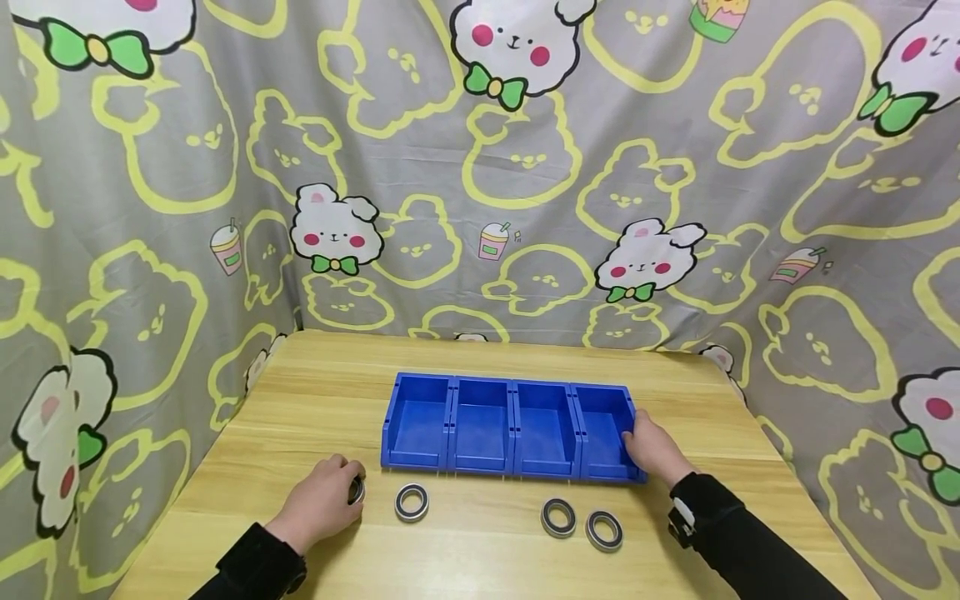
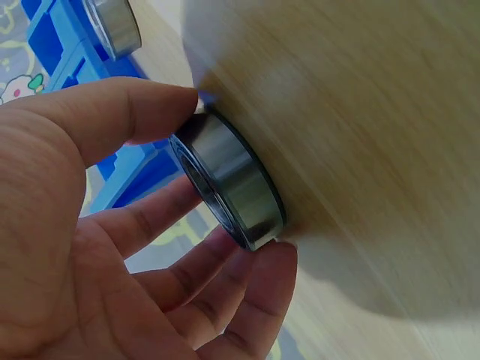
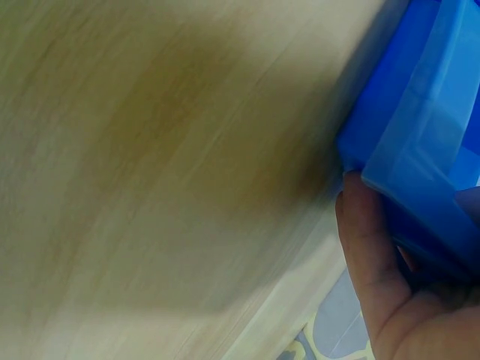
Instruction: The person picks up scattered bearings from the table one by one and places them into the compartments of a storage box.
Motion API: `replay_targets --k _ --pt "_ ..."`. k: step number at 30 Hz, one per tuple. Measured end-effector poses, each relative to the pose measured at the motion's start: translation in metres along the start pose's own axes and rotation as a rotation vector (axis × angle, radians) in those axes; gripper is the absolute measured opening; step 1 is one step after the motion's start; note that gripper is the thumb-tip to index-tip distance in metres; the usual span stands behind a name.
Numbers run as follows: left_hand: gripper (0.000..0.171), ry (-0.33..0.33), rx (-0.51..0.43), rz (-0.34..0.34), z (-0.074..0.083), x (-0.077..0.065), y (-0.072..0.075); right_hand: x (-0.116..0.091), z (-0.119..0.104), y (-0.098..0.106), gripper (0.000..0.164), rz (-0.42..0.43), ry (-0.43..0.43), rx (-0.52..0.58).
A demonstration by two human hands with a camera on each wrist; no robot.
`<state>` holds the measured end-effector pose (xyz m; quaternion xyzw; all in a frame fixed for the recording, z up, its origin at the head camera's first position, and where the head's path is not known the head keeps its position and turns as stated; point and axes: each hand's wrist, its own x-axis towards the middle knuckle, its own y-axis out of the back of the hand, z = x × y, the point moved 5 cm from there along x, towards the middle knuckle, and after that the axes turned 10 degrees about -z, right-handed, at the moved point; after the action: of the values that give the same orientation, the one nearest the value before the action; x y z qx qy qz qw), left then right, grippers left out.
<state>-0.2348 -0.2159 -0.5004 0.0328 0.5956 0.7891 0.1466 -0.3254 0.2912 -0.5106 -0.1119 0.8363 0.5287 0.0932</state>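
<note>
Bearing (image 2: 236,176) in the left hand (image 1: 322,502) is pinched by its rim between thumb and fingertips, between eight and nine o'clock from the middle of the blue bin row (image 1: 480,465); whether it touches the wood I cannot tell. A second bearing (image 1: 412,517) lies flat at eight o'clock, near the held one. A third bearing (image 1: 558,532) lies at five o'clock, and a fourth bearing (image 1: 606,547) just beside it, between four and five, the two slightly apart. At three o'clock the right hand (image 1: 656,446) grips the end wall of the bin row, thumb over the inside and fingers along the outside. Four open compartments stand side by side in that row.

All this rests on a tabletop (image 1: 480,550) of pale yellowish wood with long grain streaks; soft shadows spread over it in both wrist views. Grey cloth (image 1: 420,283) hangs in loose folds beyond the table at ten, twelve and two o'clock, printed with yellow animal outlines, white rabbits in green bows, and pink drink cups. Black sleeves (image 1: 757,542) come in from seven and four o'clock.
</note>
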Motion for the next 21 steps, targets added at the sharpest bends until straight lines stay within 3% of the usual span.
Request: replay_targets --k 11,21 --pt "0.024 -0.006 -0.048 -0.041 0.003 0.006 0.006 0.000 0.001 0.000 0.053 0.004 0.012 0.001" --pt "0.031 -0.064 0.002 0.019 0.020 0.028 0.050 -0.003 -0.003 0.002 0.054 -0.013 -0.009 0.013"
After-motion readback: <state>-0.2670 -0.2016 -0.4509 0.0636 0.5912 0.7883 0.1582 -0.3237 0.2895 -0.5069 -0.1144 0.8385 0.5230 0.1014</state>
